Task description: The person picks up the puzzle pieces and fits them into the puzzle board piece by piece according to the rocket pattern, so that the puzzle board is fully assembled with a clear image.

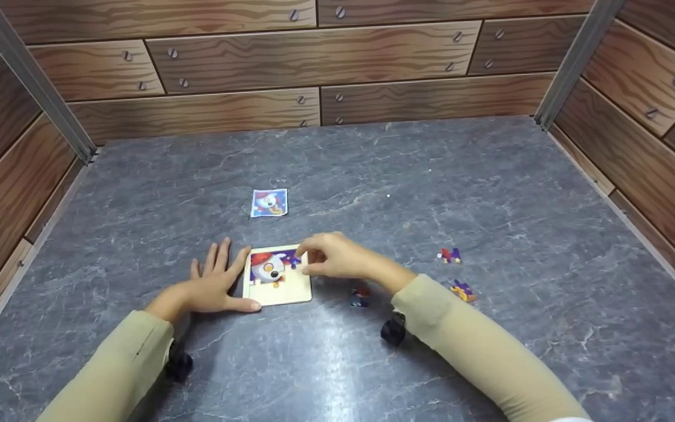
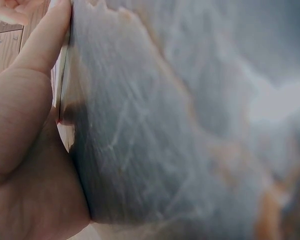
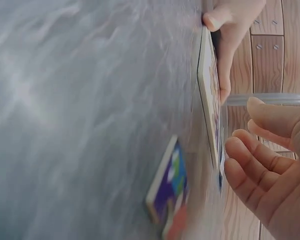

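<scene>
A pale square jigsaw tray (image 1: 290, 293) lies on the table, its upper and left parts filled with pieces showing a white cartoon face (image 1: 268, 268). My left hand (image 1: 211, 290) rests spread beside its left edge, thumb at the lower left corner. Over the upper right corner my right hand (image 1: 337, 256) is loosely bent, fingertips near a purple piece (image 1: 294, 261). In the right wrist view, thumb and fingers stand apart with nothing visible between them. A puzzle piece (image 3: 170, 180) lies below the right hand. The left wrist view shows mostly hand and blurred tabletop.
A small picture card (image 1: 269, 203) lies behind the tray. Right of my right forearm are a red and purple piece (image 1: 450, 255) and an orange and purple piece (image 1: 462, 290). Wood-patterned walls (image 1: 314, 53) bound the grey marbled table (image 1: 490, 193) at the back and sides.
</scene>
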{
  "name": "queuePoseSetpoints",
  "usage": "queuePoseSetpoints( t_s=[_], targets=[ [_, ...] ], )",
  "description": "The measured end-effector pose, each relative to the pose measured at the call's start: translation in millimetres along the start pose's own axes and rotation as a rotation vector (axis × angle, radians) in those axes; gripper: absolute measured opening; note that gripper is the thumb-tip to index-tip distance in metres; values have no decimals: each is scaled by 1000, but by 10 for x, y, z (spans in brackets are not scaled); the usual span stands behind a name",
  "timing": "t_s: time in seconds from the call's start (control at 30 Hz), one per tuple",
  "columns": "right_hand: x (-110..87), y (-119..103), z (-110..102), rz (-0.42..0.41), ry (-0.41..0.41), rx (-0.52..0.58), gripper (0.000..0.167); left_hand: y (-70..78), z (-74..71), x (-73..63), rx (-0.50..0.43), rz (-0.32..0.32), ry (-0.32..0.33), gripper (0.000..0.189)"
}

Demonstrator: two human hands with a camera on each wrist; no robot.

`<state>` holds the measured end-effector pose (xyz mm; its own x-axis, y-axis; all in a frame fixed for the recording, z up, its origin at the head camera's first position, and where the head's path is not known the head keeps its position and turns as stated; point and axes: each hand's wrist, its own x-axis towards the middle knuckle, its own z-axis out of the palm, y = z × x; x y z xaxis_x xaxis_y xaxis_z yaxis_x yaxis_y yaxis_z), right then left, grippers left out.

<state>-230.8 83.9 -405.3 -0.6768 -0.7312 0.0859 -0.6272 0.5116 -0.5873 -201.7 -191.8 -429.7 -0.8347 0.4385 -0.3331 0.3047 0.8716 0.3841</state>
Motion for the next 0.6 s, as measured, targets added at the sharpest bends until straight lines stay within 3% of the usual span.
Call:
queuePoseSetpoints(
  t_s=[0.6],
  targets=[
    [-392,281,-287,108,56,57,32,-4,1,-21,-24,11,-7,114]
  ],
)
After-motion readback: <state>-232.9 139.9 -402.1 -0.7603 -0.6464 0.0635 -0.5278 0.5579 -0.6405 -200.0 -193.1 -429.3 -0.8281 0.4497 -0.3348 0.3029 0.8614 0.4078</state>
